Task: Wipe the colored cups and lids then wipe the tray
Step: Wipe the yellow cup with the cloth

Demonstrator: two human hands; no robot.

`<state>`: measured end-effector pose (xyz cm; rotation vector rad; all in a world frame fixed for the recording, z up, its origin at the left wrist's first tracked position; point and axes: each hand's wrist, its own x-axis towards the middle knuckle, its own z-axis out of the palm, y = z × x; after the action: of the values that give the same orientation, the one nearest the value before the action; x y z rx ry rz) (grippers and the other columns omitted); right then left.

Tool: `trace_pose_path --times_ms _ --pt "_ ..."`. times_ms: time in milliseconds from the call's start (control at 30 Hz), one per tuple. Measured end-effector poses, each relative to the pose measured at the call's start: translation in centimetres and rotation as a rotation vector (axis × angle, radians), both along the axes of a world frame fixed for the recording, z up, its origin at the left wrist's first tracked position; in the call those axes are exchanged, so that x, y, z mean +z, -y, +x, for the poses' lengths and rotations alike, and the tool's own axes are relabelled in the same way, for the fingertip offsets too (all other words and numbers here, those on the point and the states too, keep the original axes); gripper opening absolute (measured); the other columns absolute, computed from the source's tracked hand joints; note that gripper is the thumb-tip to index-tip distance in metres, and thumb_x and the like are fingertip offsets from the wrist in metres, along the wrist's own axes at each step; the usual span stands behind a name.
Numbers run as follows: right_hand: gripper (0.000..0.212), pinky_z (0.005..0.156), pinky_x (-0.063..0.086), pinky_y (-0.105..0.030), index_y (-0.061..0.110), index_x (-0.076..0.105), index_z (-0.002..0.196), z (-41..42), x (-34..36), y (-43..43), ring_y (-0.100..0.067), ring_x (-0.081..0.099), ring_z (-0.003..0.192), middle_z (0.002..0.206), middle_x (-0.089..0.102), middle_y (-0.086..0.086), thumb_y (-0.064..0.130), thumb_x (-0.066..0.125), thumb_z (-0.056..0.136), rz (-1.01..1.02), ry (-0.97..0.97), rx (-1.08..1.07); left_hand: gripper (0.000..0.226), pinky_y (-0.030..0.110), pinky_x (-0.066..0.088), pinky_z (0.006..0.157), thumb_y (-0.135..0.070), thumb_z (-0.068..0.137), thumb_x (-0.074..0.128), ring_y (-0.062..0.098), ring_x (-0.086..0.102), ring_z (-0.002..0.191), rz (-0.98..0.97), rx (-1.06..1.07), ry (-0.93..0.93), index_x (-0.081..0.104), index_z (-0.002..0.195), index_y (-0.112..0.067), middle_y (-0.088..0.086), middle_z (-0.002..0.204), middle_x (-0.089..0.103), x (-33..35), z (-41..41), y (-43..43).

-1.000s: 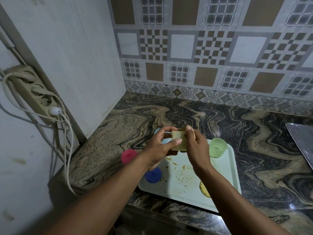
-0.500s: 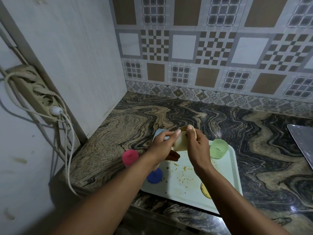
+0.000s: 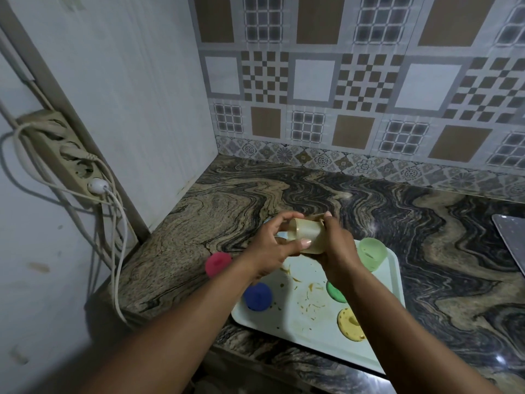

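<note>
A pale yellow see-through cup (image 3: 308, 234) lies on its side in the air over the far left corner of the white tray (image 3: 380, 280). My left hand (image 3: 270, 248) grips its open end with thumb and fingers. My right hand (image 3: 338, 251) grips its base; a thin brownish strip shows under those fingers, unclear what. On the tray stand a green cup (image 3: 372, 253), a blue piece (image 3: 257, 296), a green lid (image 3: 335, 291) and a yellow lid (image 3: 350, 322). Yellow-brown smears mark the tray's middle. A pink piece (image 3: 218, 263) sits on the counter left of the tray.
The marbled counter (image 3: 426, 223) runs to a tiled wall at the back and a white panel on the left. A power strip (image 3: 65, 157) with hanging cables is fixed to the left. A metal sheet's corner (image 3: 511, 240) shows at the right edge.
The yellow cup has been turned between my hands and now lies on its side. My left hand shifted its grip to the open end. Both hands stay above the tray's far left corner.
</note>
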<state>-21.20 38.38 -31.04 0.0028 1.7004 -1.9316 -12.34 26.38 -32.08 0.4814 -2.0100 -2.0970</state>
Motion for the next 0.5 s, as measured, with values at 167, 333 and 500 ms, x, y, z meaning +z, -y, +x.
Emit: trace_pose_path --times_ms 167,333,500 --pt "0.031 0.082 0.059 -0.047 0.013 0.063 0.116 -1.4 0.5 -0.9 -0.03 0.063 0.1 0.108 0.064 -0.014 0.036 0.045 0.104 -0.01 0.15 -0.07 0.036 0.034 0.057 0.078 -0.008 0.091 0.071 0.028 0.069 0.104 0.299 0.091 0.0 0.062 0.121 -0.025 0.022 0.127 0.064 0.0 -0.2 0.9" --pt "0.045 0.098 0.051 -0.033 0.022 0.061 0.132 0.9 -0.4 0.5 -0.01 0.062 0.113 0.124 0.067 0.001 0.046 0.031 0.107 0.025 -0.415 0.098 0.041 0.04 0.059 0.087 -0.012 0.089 0.074 0.031 0.068 0.108 0.227 0.092 0.031 0.061 0.126 -0.025 0.022 0.129 0.061 0.4 -1.5 0.0" --pt "0.042 0.082 0.056 -0.046 0.007 0.066 0.119 -5.1 0.6 2.4 -0.037 0.067 0.097 0.119 0.07 -0.023 0.036 0.04 0.104 -0.001 0.37 0.193 0.042 0.037 0.061 0.082 -0.02 0.083 0.08 0.032 0.067 0.109 -0.07 0.096 0.067 0.064 0.117 -0.04 0.011 0.126 0.06 1.0 -1.0 0.7"
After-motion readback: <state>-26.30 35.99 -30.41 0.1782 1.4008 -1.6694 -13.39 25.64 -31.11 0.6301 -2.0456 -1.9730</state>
